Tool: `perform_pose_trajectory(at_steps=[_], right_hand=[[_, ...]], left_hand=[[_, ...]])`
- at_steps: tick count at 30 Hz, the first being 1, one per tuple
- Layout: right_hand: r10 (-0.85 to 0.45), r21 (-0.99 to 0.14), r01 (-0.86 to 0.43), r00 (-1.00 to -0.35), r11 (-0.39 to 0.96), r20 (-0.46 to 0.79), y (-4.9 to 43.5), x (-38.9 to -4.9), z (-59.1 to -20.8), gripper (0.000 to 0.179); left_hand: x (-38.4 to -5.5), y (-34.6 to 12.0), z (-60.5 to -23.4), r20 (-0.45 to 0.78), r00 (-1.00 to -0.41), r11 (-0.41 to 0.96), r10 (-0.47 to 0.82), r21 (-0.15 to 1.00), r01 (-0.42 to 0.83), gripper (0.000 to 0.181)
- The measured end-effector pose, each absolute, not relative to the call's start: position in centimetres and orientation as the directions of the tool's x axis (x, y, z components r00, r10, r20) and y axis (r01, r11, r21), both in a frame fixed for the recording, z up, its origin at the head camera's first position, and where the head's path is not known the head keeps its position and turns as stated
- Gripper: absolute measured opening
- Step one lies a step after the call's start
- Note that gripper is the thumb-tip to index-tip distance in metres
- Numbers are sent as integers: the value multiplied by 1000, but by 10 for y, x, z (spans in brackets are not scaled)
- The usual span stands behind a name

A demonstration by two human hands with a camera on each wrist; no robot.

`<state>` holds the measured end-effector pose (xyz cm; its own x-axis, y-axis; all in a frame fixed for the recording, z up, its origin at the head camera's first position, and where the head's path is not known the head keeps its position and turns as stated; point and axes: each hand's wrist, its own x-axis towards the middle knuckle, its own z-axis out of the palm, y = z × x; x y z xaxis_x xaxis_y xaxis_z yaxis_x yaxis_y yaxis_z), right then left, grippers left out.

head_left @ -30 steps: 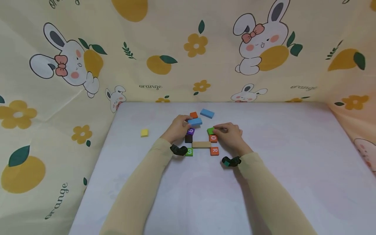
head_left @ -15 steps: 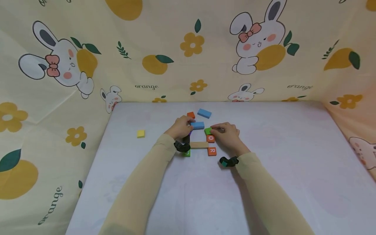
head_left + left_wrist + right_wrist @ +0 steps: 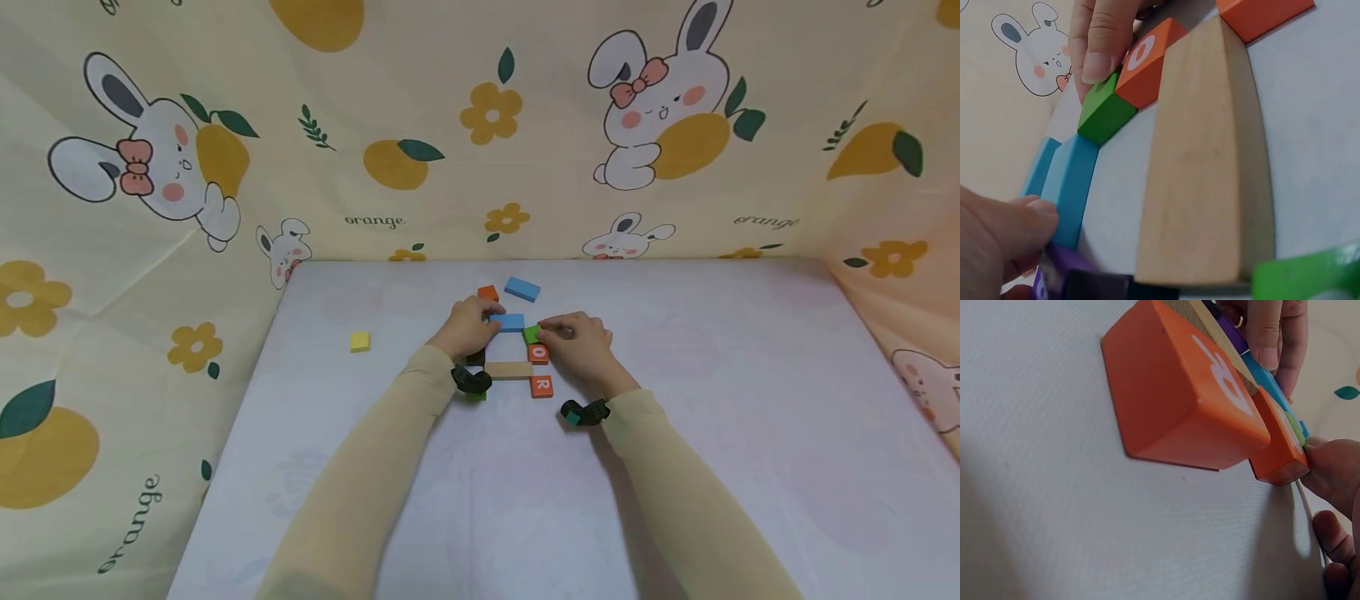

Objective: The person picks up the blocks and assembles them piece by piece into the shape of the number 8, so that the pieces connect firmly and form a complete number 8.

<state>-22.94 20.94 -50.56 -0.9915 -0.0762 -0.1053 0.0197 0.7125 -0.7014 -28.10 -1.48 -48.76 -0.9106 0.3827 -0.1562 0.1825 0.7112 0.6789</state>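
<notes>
Squaring the blue rectangular block (image 3: 512, 322), pinched by your left hand (image 3: 467, 327) beyond the plain tan wooden bar (image 3: 509, 372), should go best if you ease it gently against the bright-green squarish block (image 3: 532, 334) that your right hand (image 3: 581, 342) pinches, also beyond the bar, without shoving the orange white-lettered block (image 3: 538, 354) just beside the bar.

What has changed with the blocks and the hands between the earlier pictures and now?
The left hand has moved the near blue block to the right and toward the person, its right end now beside the green block. Neither hand let go: the right hand stays at the green block. The wooden block, yellow block and far blue block lie as before.
</notes>
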Motion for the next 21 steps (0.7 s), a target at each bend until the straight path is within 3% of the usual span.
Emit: perform_pose_trajectory(at_steps=[13, 21], right_hand=[[-79, -711, 22, -991, 703, -109, 207, -227, -500, 36], [-62, -719, 50, -990, 693, -129, 212, -229, -505, 46]], left_hand=[[-279, -18, -486, -166, -916, 720, 364, 674, 165, 29], [-267, -33, -484, -93, -940, 659, 329, 736, 157, 33]])
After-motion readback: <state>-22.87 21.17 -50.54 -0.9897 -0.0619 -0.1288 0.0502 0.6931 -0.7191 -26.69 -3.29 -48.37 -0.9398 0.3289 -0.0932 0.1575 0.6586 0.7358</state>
